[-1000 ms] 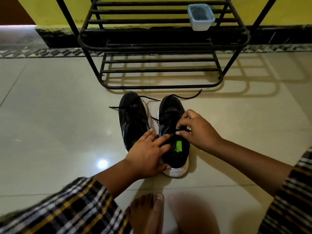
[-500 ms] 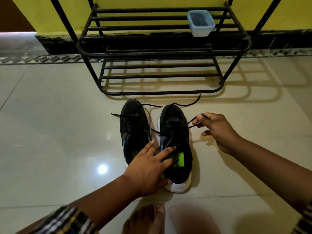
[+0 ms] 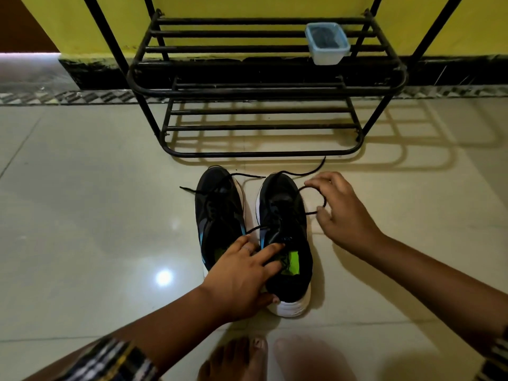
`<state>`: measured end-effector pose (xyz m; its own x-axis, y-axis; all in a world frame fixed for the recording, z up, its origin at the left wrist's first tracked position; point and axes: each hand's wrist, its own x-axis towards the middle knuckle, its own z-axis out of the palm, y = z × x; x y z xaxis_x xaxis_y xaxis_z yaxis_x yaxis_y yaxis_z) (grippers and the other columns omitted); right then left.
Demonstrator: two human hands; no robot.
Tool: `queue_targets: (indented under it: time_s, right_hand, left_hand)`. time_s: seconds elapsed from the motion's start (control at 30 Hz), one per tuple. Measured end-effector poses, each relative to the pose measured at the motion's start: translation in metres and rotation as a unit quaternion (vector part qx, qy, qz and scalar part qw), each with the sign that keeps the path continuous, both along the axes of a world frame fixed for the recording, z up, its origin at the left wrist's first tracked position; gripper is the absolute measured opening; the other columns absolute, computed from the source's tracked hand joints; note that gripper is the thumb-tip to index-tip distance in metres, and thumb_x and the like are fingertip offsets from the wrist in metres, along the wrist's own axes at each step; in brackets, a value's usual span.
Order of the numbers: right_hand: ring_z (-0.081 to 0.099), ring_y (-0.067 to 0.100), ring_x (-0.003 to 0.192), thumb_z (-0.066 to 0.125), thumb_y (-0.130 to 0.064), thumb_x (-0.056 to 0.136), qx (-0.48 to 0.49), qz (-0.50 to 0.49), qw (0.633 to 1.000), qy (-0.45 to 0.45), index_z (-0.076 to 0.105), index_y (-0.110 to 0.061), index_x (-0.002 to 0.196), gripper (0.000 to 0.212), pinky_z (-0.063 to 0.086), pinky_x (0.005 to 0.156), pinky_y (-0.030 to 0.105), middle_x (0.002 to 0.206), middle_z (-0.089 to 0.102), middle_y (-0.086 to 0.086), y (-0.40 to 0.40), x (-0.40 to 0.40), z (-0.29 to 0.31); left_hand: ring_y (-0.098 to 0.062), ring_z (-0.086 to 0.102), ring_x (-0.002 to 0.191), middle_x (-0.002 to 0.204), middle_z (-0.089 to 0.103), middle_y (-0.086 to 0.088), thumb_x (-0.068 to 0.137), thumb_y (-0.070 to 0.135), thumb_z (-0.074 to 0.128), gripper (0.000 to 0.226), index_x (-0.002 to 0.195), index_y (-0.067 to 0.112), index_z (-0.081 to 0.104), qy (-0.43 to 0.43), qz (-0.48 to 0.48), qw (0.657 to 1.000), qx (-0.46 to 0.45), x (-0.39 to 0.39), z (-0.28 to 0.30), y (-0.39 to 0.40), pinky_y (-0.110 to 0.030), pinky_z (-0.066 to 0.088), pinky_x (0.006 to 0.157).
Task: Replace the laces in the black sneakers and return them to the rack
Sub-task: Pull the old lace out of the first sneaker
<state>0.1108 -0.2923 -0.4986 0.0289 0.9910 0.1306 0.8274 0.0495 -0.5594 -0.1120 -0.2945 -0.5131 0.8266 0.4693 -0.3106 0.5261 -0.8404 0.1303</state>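
Left hand [image 3: 242,279] covering right sneaker [image 3: 286,237] collar, lace [image 3: 313,199] loop partly behind right hand [image 3: 343,213]

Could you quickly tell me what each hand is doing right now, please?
Left hand: fingers straight, pressing down on the right sneaker to steady it.
Right hand: pinching a loop of the black lace beside that sneaker.

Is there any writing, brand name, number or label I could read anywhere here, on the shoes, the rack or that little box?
No text can be read anywhere in this view.
Right sneaker: the green insole patch bears dark marks, too blurred to read.
Left sneaker: blue side stripes only, no legible brand.
Pale blue container on the rack: no label visible.
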Motion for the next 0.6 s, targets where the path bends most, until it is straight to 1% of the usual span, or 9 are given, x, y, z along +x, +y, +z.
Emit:
queue_targets:
  time_s: [0.07, 0.13, 0.2, 0.23, 0.27, 0.33, 0.43, 0.5, 0.6]
  right_hand:
    - [0.033, 0.020, 0.125, 0.063, -0.018, 0.084, -0.001, 0.058, 0.996, -0.067, 0.047, -0.014, 0.132, 0.051, 0.033, 0.099, 0.029, 0.133, 0.040, 0.005, 0.001, -0.014, 0.005]
    - [0.025, 0.022, 0.132, 0.060, -0.036, 0.086, -0.059, 0.112, 0.977, -0.171, 0.039, -0.017, 0.138, 0.059, 0.031, 0.105, 0.036, 0.143, 0.032, 0.003, -0.001, -0.026, 0.002]
    - [0.021, 0.025, 0.137, 0.056, -0.036, 0.089, -0.109, 0.131, 0.952, -0.253, 0.030, -0.016, 0.144, 0.064, 0.030, 0.105, 0.039, 0.149, 0.025, 0.004, -0.005, -0.034, -0.006]
    - [0.025, 0.027, 0.136, 0.057, -0.032, 0.089, -0.114, 0.131, 0.945, -0.278, 0.030, -0.014, 0.144, 0.064, 0.033, 0.103, 0.040, 0.149, 0.027, 0.005, -0.008, -0.036, -0.010]
    - [0.032, 0.029, 0.132, 0.059, -0.028, 0.087, -0.108, 0.126, 0.943, -0.288, 0.034, -0.012, 0.143, 0.063, 0.037, 0.098, 0.041, 0.146, 0.033, 0.007, -0.010, -0.037, -0.011]
    - [0.042, 0.029, 0.125, 0.059, -0.024, 0.086, -0.084, 0.118, 0.944, -0.295, 0.042, -0.010, 0.138, 0.056, 0.042, 0.091, 0.040, 0.142, 0.041, 0.008, -0.010, -0.038, -0.010]
    - [0.037, 0.023, 0.125, 0.047, -0.028, 0.094, -0.091, 0.124, 0.947, -0.283, 0.042, -0.015, 0.135, 0.043, 0.038, 0.095, 0.033, 0.143, 0.035, 0.001, -0.004, -0.036, -0.007]
    - [0.040, 0.021, 0.120, 0.045, -0.028, 0.095, -0.092, 0.123, 0.951, -0.270, 0.050, -0.018, 0.128, 0.035, 0.039, 0.091, 0.031, 0.137, 0.041, -0.003, -0.002, -0.034, -0.006]
    - [0.045, 0.019, 0.110, 0.053, -0.026, 0.092, -0.070, 0.107, 0.976, -0.176, 0.066, -0.019, 0.108, 0.021, 0.039, 0.078, 0.026, 0.124, 0.052, -0.006, -0.006, -0.030, -0.013]
  left_hand:
    - [-0.031, 0.029, 0.136, 0.158, 0.011, 0.001, 0.091, 0.058, 0.041, 0.058, 0.140, 0.028, 0.033, 0.002, 0.000, 1.000, 0.001, 0.000, 0.000, 0.001, -0.042, -0.001, 0.117]
    - [-0.031, 0.030, 0.135, 0.158, 0.012, 0.000, 0.090, 0.059, 0.042, 0.060, 0.141, 0.027, 0.032, 0.009, -0.001, 1.000, 0.005, 0.000, 0.000, 0.001, -0.042, -0.001, 0.117]
    - [-0.031, 0.031, 0.135, 0.157, 0.013, -0.001, 0.090, 0.059, 0.042, 0.061, 0.142, 0.028, 0.032, 0.013, -0.001, 1.000, 0.007, 0.002, 0.000, 0.001, -0.042, -0.001, 0.117]
    - [-0.031, 0.030, 0.135, 0.157, 0.013, -0.001, 0.090, 0.059, 0.042, 0.061, 0.142, 0.028, 0.032, 0.014, 0.000, 1.000, 0.006, 0.002, 0.000, 0.001, -0.042, -0.001, 0.117]
    - [-0.031, 0.030, 0.136, 0.157, 0.013, 0.000, 0.090, 0.059, 0.042, 0.061, 0.142, 0.028, 0.032, 0.015, -0.001, 1.000, 0.004, 0.002, 0.001, 0.001, -0.042, -0.001, 0.117]
    - [-0.031, 0.030, 0.135, 0.157, 0.014, 0.000, 0.090, 0.059, 0.042, 0.060, 0.141, 0.028, 0.033, 0.012, -0.002, 1.000, 0.005, 0.001, 0.000, 0.001, -0.042, -0.001, 0.117]
    - [-0.030, 0.032, 0.134, 0.157, 0.014, 0.001, 0.090, 0.059, 0.042, 0.059, 0.139, 0.028, 0.034, 0.006, -0.005, 1.000, 0.007, -0.001, -0.001, 0.001, -0.042, -0.001, 0.117]
    - [-0.030, 0.031, 0.134, 0.158, 0.013, 0.002, 0.090, 0.058, 0.042, 0.058, 0.140, 0.028, 0.034, 0.010, -0.006, 1.000, 0.007, -0.001, -0.001, 0.001, -0.042, -0.002, 0.117]
    - [-0.031, 0.033, 0.133, 0.157, 0.014, 0.001, 0.090, 0.059, 0.043, 0.058, 0.138, 0.027, 0.036, 0.008, -0.001, 1.000, 0.005, -0.001, -0.001, 0.000, -0.042, -0.001, 0.117]
